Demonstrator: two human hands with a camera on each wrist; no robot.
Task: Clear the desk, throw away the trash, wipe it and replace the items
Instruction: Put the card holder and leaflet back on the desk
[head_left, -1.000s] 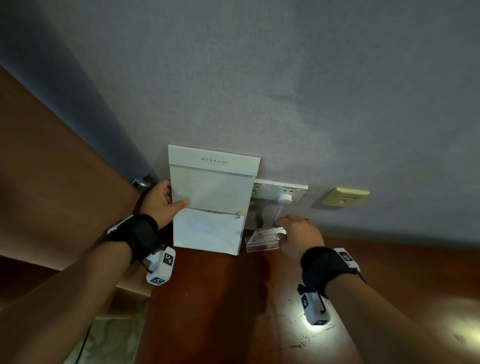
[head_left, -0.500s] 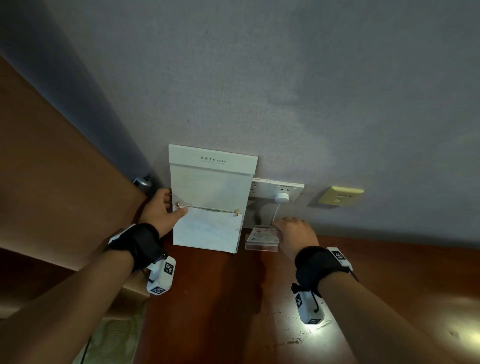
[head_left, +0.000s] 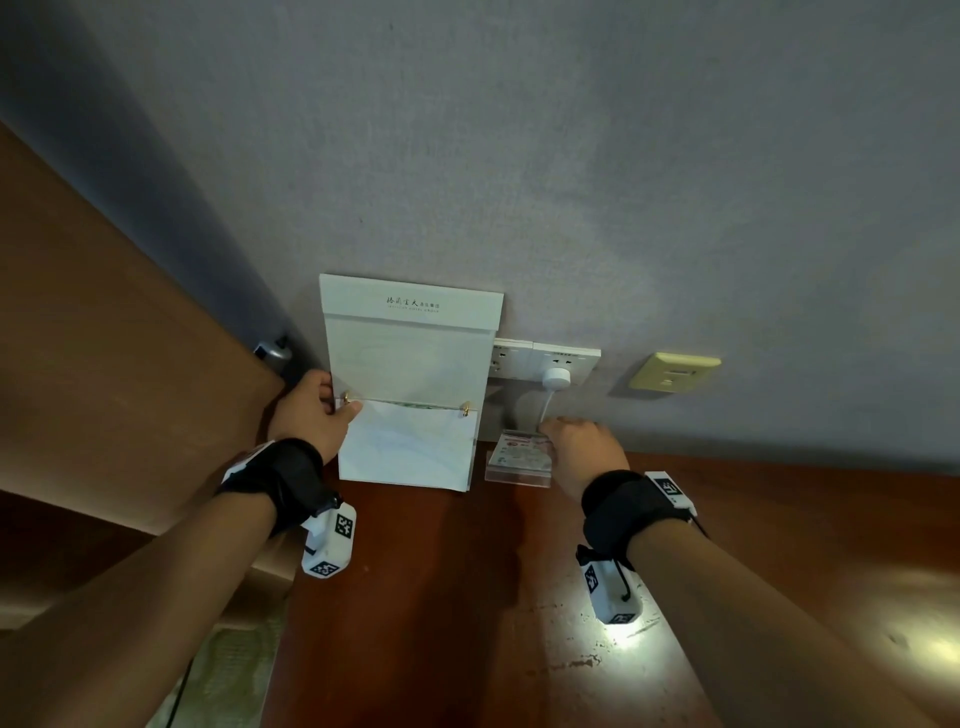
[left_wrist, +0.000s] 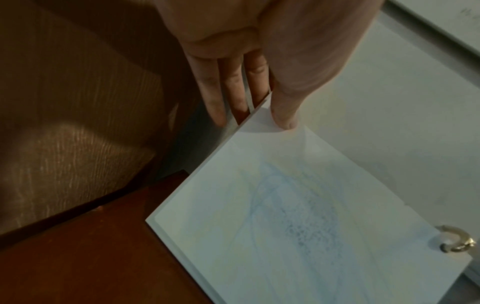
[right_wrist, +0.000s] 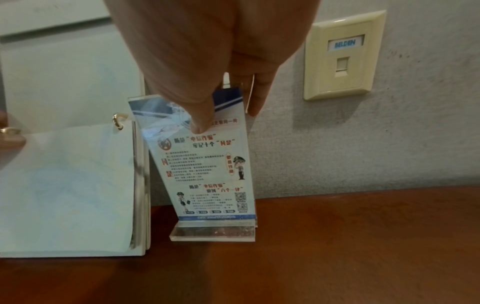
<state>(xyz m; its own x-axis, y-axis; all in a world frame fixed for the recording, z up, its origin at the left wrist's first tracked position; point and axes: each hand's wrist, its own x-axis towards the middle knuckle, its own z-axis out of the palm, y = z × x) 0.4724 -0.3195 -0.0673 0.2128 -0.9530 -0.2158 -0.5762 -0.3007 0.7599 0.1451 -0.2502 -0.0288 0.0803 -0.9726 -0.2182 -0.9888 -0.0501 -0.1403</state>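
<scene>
A white ring-bound flip booklet (head_left: 410, 384) stands against the grey wall at the back of the reddish wooden desk (head_left: 447, 597). My left hand (head_left: 311, 410) pinches its left edge near a gold ring, thumb on the front page (left_wrist: 285, 121), fingers behind. Right of it stands a clear acrylic sign holder (head_left: 519, 457) with a printed notice (right_wrist: 207, 174), its base on the desk. My right hand (head_left: 582, 447) pinches the holder's top, thumb in front (right_wrist: 200, 123) and fingers behind.
White wall sockets (head_left: 545, 358) with a white plug and cable sit just behind the sign holder. A cream data socket (head_left: 672, 370) is on the wall to the right. A brown wooden panel (head_left: 104, 364) closes in the left side.
The sign holder has gone from tilted to upright under my right hand, set close to the wall beside the booklet. My left hand has slid lower along the booklet's left edge.
</scene>
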